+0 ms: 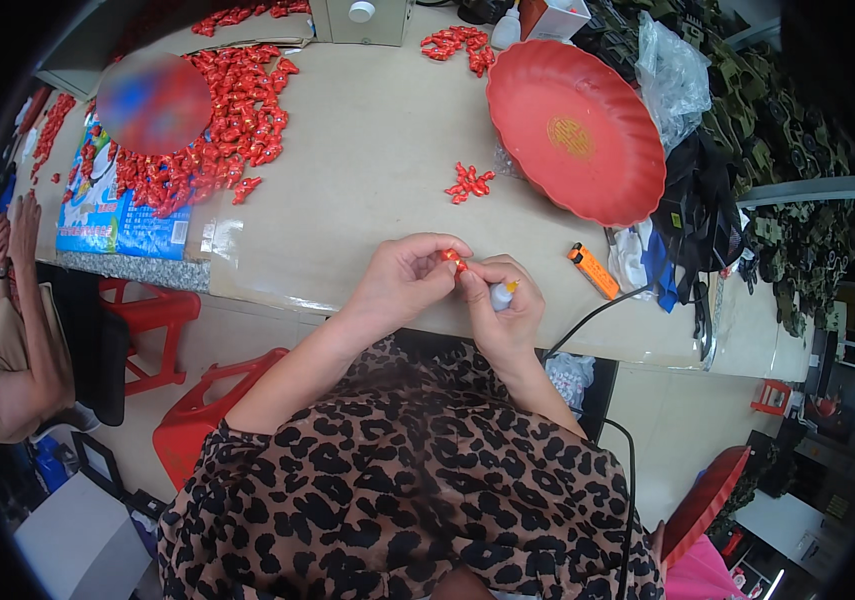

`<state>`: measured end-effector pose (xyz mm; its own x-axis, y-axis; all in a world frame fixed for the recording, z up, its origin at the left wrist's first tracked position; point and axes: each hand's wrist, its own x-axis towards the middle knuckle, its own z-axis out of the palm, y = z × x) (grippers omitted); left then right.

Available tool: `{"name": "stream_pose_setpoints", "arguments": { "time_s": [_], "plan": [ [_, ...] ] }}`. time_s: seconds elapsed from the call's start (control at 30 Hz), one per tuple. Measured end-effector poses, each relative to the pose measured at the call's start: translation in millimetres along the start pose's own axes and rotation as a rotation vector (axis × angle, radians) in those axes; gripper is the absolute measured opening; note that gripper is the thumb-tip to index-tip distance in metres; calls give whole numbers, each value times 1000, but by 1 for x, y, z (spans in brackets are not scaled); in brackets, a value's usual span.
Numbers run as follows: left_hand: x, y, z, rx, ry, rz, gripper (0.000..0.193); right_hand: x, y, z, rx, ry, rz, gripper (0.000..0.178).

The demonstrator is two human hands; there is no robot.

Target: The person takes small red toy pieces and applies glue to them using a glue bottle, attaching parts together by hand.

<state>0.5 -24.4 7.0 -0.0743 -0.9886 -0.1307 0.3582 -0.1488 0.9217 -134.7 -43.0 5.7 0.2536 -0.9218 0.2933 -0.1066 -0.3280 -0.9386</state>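
Close to the table's front edge, my left hand (399, 285) pinches a small red figurine (454, 260) with gold marks. My right hand (515, 318) meets it from the other side, thumb and forefinger touching the figurine. Tucked in that same hand is a small white squeeze bottle (501, 296) with a yellow tip. Beyond my hands lies a little cluster of red figurines (469, 183). An orange utility knife (593, 271) rests on the table to the right of my right hand.
A large red scalloped tray (597, 120) tilts at the back right, beside clear plastic bags (669, 75). Many red figurines (237, 110) are heaped at the back left on a blue printed sheet (137, 235). Red stools (209, 410) stand at left, near another person (17, 340).
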Motion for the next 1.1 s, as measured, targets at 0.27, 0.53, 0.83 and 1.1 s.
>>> {"name": "stream_pose_setpoints", "arguments": {
  "time_s": [0.27,0.53,0.83,1.1],
  "plan": [
    [-11,17,-8,274,14,-29,22,-4,-6,9,-220,42,-36,3],
    [-4,-10,-2,29,-42,100,13,-12,-1,0,24,-66,92,5],
    [-1,-2,-2,155,6,146,13,-10,4,-1,4,-42,130,10],
    [-3,5,-5,228,8,159,14,-11,13,-1,-22,-20,94,8]
  ]
}}
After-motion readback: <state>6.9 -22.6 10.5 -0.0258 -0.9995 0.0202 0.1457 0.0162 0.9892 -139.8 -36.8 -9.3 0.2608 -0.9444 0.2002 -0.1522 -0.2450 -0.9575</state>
